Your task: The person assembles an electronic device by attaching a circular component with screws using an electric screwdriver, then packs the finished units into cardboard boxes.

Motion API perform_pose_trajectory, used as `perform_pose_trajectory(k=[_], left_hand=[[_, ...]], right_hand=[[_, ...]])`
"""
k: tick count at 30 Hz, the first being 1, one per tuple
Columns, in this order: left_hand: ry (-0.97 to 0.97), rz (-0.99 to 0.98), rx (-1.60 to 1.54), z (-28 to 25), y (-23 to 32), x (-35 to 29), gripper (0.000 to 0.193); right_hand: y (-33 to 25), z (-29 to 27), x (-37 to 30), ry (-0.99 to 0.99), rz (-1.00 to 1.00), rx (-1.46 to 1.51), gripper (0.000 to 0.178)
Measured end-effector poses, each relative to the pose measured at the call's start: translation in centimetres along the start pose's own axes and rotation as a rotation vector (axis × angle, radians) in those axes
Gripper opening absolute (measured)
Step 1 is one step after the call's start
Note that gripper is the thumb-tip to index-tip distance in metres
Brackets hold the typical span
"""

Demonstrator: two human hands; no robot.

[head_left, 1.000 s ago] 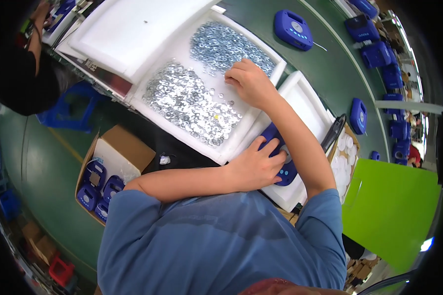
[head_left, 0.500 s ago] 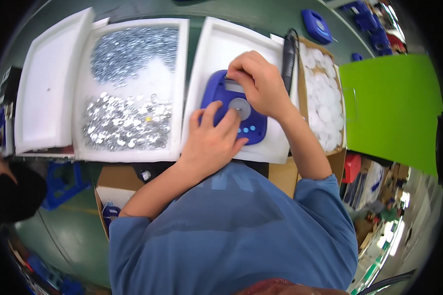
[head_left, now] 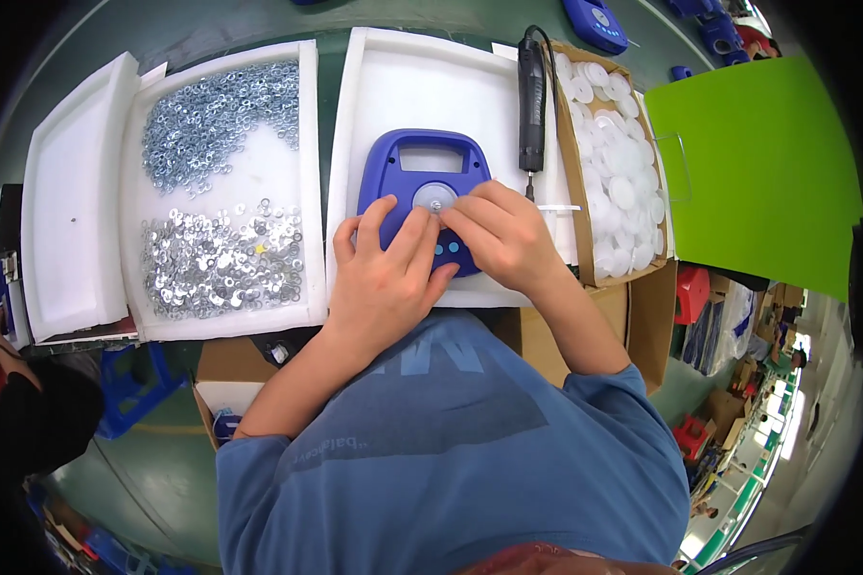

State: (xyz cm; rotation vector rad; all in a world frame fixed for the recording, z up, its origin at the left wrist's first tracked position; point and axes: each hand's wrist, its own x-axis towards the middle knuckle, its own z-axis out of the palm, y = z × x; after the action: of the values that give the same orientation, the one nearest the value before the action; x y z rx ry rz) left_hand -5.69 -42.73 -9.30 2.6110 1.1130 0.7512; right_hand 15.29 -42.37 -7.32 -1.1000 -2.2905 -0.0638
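Note:
A blue plastic panel [head_left: 379, 158] with a handle slot lies flat in a white foam tray [head_left: 340, 125]. A round translucent disc [head_left: 430, 195] sits on its middle, with small metal hardware [head_left: 437, 205] at the centre. My left hand [head_left: 384, 273] rests spread on the panel, fingertips by the disc's near edge and thumb at the panel's near right. At the disc's right side, my right hand [head_left: 508, 235] has its fingers pinched together. Whatever is in the pinch is hidden.
Left of the panel, a foam tray [head_left: 309, 192] holds flat washers [head_left: 221, 259] and spring-like washers [head_left: 211, 115]. A black electric screwdriver [head_left: 531, 105] lies to the right. Beyond it stand a cardboard box [head_left: 585, 216] of translucent discs [head_left: 618, 158] and a green board [head_left: 758, 172].
My right hand has come down from the panel's handle slot to the disc's centre. The left hand stays on the panel. The whole view has shifted slightly.

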Motion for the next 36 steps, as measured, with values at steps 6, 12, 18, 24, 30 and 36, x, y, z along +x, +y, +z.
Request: perform_pose_trajectory(k=[6, 12, 18, 24, 30, 36], left_hand=[[0.035, 0.026, -0.009, -0.1, -0.1, 0.1, 0.052], [0.027, 0.010, -0.020, -0.3, -0.2, 0.1, 0.052], [0.029, 0.009, -0.043, -0.3, -0.2, 0.2, 0.052], [0.030, 0.018, -0.046, -0.3, -0.3, 0.2, 0.052], [0.000, 0.019, -0.046, -0.3, -0.1, 0.1, 0.048], [0.019, 0.003, -0.022, 0.0, 0.0, -0.2, 0.047]], right_hand=[[-0.2, -1.5, 0.0, -0.025, 0.472, 0.322, 0.019], [0.3, -0.2, 1.8, -0.062, 0.505, 0.428, 0.011], [0.4, 0.0, 2.8, -0.210, 0.505, 0.316, 0.007], [2.7, -1.2, 3.5, 0.054, 0.736, 0.103, 0.002], [11.4, -0.2, 0.4, 0.078, 0.787, -0.571, 0.044], [12.7, 0.6, 1.6, -0.188, 0.895, -0.612, 0.064]])
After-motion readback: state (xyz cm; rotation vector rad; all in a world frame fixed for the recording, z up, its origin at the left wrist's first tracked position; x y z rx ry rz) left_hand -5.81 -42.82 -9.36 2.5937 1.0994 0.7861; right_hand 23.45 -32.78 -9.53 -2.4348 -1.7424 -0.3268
